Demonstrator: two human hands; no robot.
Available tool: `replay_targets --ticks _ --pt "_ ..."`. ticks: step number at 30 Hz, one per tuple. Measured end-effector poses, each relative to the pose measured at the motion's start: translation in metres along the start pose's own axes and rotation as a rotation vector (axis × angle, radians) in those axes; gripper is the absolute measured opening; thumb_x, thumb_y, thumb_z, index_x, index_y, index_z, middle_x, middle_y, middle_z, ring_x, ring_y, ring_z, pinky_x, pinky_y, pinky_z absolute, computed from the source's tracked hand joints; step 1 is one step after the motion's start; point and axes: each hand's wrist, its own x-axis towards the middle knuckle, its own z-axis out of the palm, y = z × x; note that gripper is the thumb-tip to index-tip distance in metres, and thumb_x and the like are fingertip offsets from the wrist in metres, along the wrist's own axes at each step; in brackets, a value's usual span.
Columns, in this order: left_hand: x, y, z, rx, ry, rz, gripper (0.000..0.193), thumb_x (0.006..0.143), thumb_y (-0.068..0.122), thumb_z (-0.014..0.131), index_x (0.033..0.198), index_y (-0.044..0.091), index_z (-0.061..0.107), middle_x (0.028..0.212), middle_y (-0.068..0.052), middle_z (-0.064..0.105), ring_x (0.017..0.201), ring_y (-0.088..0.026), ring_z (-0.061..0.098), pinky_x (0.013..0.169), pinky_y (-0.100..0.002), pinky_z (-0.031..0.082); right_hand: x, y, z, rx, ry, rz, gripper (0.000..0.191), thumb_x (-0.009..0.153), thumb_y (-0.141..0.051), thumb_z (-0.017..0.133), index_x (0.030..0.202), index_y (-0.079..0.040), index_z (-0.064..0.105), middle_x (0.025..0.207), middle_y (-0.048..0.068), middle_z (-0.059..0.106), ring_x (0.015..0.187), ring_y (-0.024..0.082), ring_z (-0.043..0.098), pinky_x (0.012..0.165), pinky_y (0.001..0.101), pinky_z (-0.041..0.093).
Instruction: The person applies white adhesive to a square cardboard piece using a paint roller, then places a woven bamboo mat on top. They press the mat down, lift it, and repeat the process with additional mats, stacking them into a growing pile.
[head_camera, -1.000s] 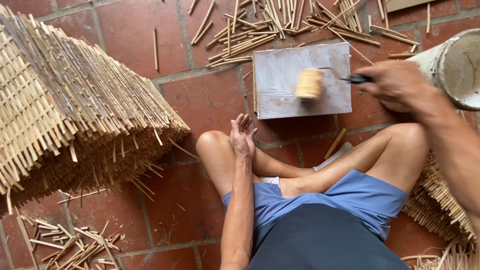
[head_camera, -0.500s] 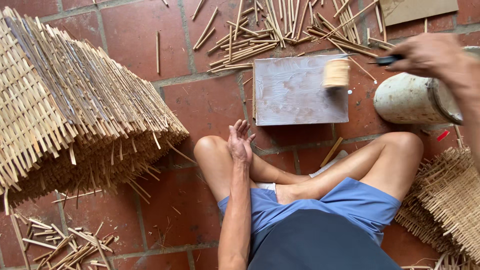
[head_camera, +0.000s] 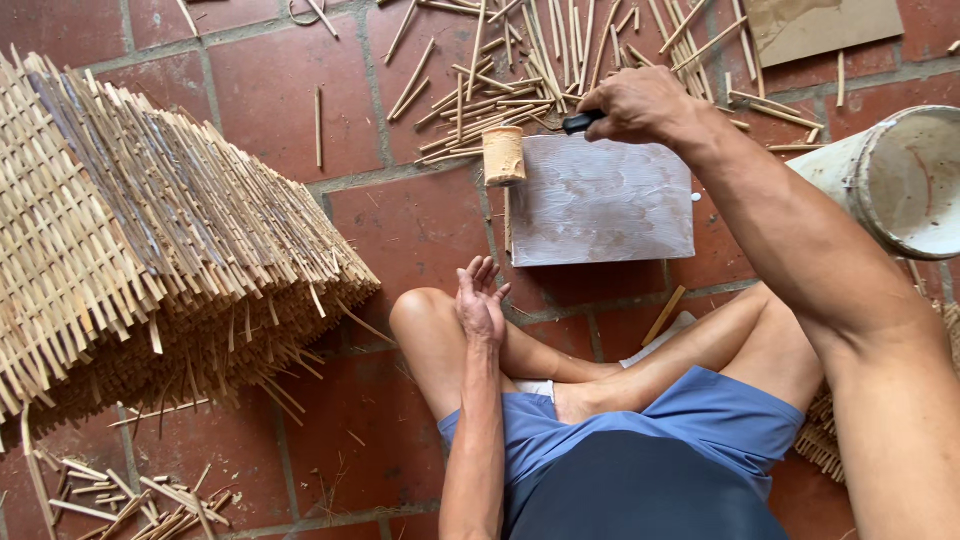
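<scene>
Red brick floor (head_camera: 250, 90) w/ bamboo sticks (head_camera: 520, 60) scattered far side — right hand (head_camera: 640, 105) clamped on roller (head_camera: 503, 155) at wooden board (head_camera: 600, 200); left hand (head_camera: 480, 300) open, fingers apart, on knee.

You had open red tile between your left hand (head_camera: 481, 302) and the woven bamboo stack (head_camera: 150, 250), which walled off the whole left side. Ahead, scattered bamboo sticks (head_camera: 520, 70) littered the floor just beyond the wooden board (head_camera: 600, 200). On your right, the white bucket (head_camera: 890, 180) lay close beside your forearm, leaving only a narrow gap.
</scene>
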Motion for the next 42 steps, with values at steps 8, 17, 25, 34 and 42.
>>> replay_targets --ticks 8,17,25,34,42 --pt "-0.004 0.002 0.007 0.018 0.01 -0.006 0.06 0.104 0.054 0.042 0.138 0.006 0.055 0.138 -0.013 0.061 0.124 -0.026 0.057 0.093 -0.049 0.048 -0.089 0.136 0.003 -0.181 -0.082 0.26 0.05 0.084 -0.059 0.074 0.128 -0.036 0.077 0.089 0.003 0.081 0.08 0.023 0.073 0.069 0.0406 0.058" --pt "-0.014 0.007 0.012 0.075 -0.019 0.014 0.061 0.104 0.055 0.041 0.139 0.006 0.054 0.136 -0.014 0.063 0.123 -0.027 0.058 0.094 -0.051 0.048 -0.16 0.154 0.07 0.032 0.029 0.396 0.052 0.085 -0.06 0.074 0.132 -0.036 0.075 0.107 0.002 0.08 0.095 0.027 0.075 0.083 0.0452 0.059" --pt "-0.026 0.014 0.011 0.058 -0.038 0.026 0.064 0.105 0.056 0.04 0.142 0.005 0.051 0.139 -0.014 0.06 0.125 -0.028 0.056 0.1 -0.055 0.046 -0.1 0.004 0.104 0.252 0.104 0.029 0.038 0.088 -0.047 0.072 0.124 -0.032 0.072 0.094 0.004 0.076 0.088 0.029 0.072 0.073 0.0453 0.057" --pt "-0.037 0.017 0.017 0.076 -0.069 0.007 0.065 0.104 0.058 0.037 0.143 0.007 0.051 0.143 -0.014 0.057 0.13 -0.03 0.052 0.104 -0.057 0.042 -0.181 0.092 0.108 -0.002 -0.052 0.133 0.02 0.083 -0.037 0.075 0.099 -0.024 0.077 0.085 0.004 0.077 0.086 0.026 0.074 0.073 0.0444 0.06" --pt "-0.044 0.015 0.006 0.147 -0.139 -0.014 0.065 0.105 0.06 0.033 0.14 0.009 0.053 0.138 -0.013 0.061 0.127 -0.031 0.055 0.108 -0.058 0.039 -0.372 0.17 0.207 0.617 0.526 0.648 0.05 0.09 -0.034 0.078 0.137 -0.022 0.07 0.105 0.014 0.077 0.083 0.029 0.072 0.078 0.043 0.058"
